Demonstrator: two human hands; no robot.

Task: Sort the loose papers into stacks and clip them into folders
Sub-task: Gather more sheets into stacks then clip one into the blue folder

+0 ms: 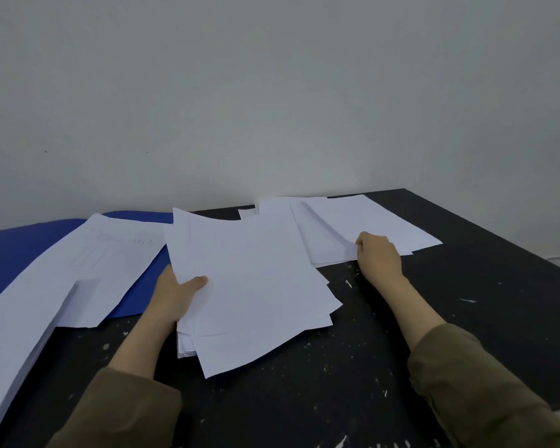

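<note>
Left hand [178, 291] out ahead, thumb curled over, gripping; right hand [377, 257] farther right, fingers curled, pinching; both forearms sleeved.

Black table [466, 318], white-flecked, perhaps paint, against a plain pale wall [272, 92].

Black paint-flecked table [466, 318], blue folder [23, 250] at nine o'clock, thick paper stack [13, 334] at eight, loose sheets [353, 227] at one
</note>
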